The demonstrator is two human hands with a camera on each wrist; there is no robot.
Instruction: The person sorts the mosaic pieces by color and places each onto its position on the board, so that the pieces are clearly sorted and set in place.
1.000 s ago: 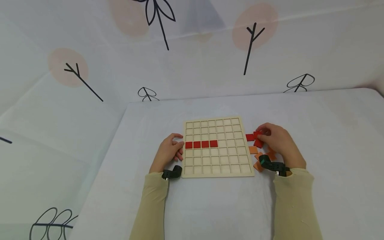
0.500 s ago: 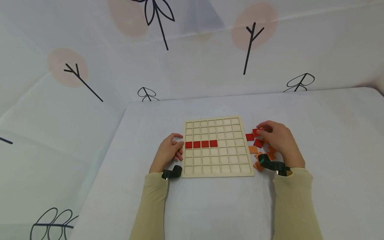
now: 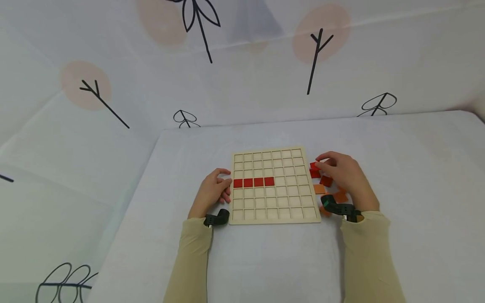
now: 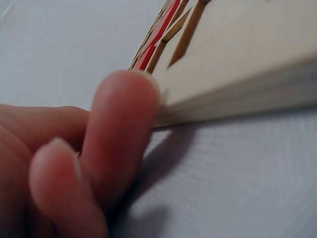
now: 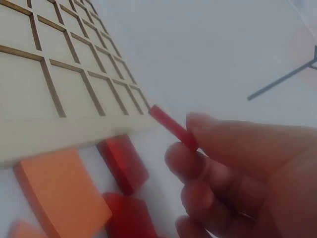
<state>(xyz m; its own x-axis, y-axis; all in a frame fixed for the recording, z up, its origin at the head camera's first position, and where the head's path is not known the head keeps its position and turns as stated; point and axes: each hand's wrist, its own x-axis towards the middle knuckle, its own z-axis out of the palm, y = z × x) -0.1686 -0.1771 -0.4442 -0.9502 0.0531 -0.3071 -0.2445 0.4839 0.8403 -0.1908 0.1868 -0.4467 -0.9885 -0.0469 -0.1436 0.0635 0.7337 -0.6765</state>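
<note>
The board is holding four tiles; the loose left hand is touching its nine-o'clock edge, the right hand pinching a red tile at two.

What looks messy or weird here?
Only the loose orange tiles and loose red tiles: they lie at mixed angles beside the wooden grid board, while four red tiles on it sit neatly in a row. Nothing looks broken.
</note>
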